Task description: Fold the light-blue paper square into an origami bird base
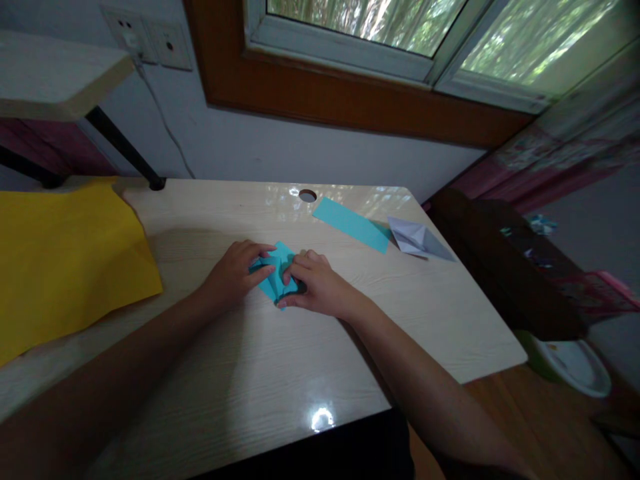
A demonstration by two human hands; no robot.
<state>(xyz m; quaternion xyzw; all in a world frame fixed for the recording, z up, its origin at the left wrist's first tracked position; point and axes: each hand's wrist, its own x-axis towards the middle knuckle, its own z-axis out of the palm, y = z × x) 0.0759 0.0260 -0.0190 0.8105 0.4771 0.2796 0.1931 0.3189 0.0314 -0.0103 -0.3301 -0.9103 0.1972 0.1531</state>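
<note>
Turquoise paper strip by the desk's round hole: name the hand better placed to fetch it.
Probably the right hand: it is nearer the strip, while the left hand lies farther left. Both hands are on the folded turquoise paper, so the right would have to let go.

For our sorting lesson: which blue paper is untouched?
The flat strip by the white paper; the left hand and right hand hold the folded blue one.

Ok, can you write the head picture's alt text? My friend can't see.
The left hand and right hand hold folded turquoise paper on a desk. A turquoise strip and folded white paper lie farther right; a yellow sheet, left.
</note>
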